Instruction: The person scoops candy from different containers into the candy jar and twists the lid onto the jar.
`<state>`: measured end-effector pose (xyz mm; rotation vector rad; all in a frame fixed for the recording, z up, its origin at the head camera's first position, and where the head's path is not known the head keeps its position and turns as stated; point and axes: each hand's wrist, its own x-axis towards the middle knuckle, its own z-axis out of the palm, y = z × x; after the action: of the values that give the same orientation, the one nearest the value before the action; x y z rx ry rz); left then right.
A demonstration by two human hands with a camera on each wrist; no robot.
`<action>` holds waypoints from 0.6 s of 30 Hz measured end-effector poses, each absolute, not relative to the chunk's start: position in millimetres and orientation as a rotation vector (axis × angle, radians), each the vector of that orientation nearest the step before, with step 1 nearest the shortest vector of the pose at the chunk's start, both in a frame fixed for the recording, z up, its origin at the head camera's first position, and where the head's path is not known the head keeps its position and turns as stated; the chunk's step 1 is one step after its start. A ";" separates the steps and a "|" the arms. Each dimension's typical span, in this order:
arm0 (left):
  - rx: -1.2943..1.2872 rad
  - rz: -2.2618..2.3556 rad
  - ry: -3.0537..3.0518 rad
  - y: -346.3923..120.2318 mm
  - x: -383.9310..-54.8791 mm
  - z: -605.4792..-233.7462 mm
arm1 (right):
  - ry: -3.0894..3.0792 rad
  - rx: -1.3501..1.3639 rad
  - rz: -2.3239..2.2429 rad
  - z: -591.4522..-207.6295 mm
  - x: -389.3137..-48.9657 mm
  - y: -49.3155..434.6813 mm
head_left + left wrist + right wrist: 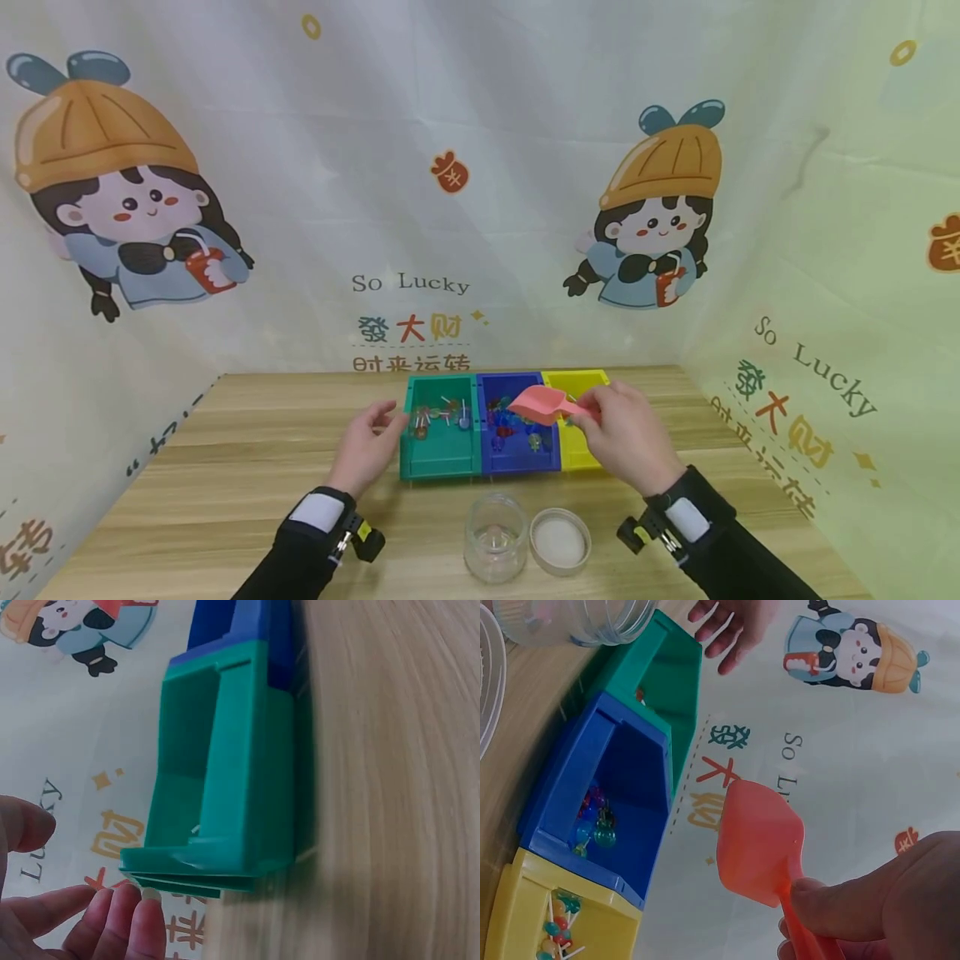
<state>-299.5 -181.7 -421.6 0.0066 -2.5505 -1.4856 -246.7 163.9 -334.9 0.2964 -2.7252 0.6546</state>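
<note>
My right hand [628,432] pinches the handle of a coral-pink scoop [542,404], held over the blue bin [525,463]. The scoop's bowl [759,840] looks bare in the right wrist view. My left hand [367,447] has loosely bent fingers beside the green bin [438,460]; its fingertips lie close to that bin's left wall, and I cannot tell if they touch. Small lollipop-like pieces with white sticks [442,414] lie in the green bin. Shiny coloured pieces [596,817] sit in the blue one. My right hand partly hides the yellow bin [581,458], which holds stick pieces [559,926].
In front of the bins a clear jar [496,542] stands uncapped, with a round white-rimmed lid [560,542] lying to its right. The wooden table [247,467] ends at a printed cloth backdrop [517,250] behind and at both sides.
</note>
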 end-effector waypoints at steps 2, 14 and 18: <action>0.026 -1.451 -2.568 -181.3 -302.8 -425.1 | -2.733 0.294 0.649 -336.4 -249.4 163.2; 0.068 -1.460 -2.613 -177.2 -311.5 -443.9 | -2.782 0.331 0.538 -344.2 -267.9 155.1; 0.078 -1.484 -2.606 -175.4 -312.5 -445.2 | -2.820 0.332 0.524 -346.0 -273.3 151.0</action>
<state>-312.5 -175.4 -445.2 0.0780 -2.6061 -1.4839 -273.3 151.0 -346.0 0.3318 -2.8199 0.5241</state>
